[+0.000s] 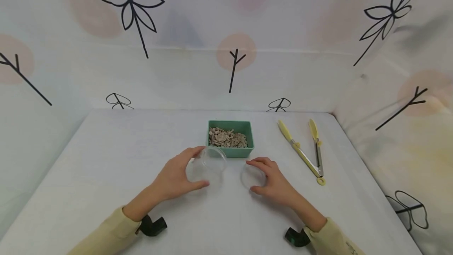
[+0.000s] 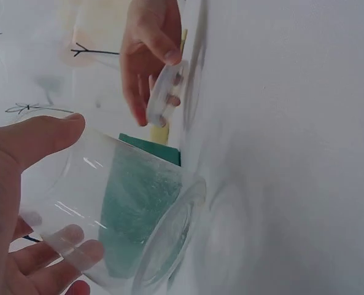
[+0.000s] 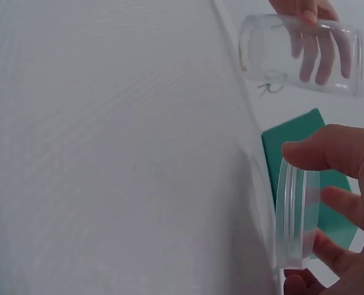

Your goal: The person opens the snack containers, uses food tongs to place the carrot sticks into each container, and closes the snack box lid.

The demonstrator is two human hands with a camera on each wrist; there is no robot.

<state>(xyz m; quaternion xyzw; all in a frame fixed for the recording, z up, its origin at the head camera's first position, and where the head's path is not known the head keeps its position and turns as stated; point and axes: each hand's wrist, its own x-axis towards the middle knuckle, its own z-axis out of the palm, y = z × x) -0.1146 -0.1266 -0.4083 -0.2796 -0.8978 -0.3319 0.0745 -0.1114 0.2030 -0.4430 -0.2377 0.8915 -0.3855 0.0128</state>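
Note:
My left hand [image 1: 175, 174] grips a clear, see-through jar [image 2: 86, 190], thumb on one side and fingers round the other. Nothing shows inside the jar, and its thick-rimmed end is close over the white tabletop. A round clear lid [image 3: 290, 215] is pinched at its edge between the thumb and fingers of my right hand [image 1: 274, 182]. Lid and jar are apart, side by side in the head view. Just behind them stands a green rectangular box [image 1: 238, 152] with many flat grey-brown pieces [image 1: 226, 137] in it.
Tongs [image 1: 302, 156] with yellow tips and silver arms lie spread on the right of the table [image 1: 106, 160]. A patterned cloth wall [image 1: 184, 78] rises behind the table and along its sides. Each wrist carries a small black device [image 1: 153, 226].

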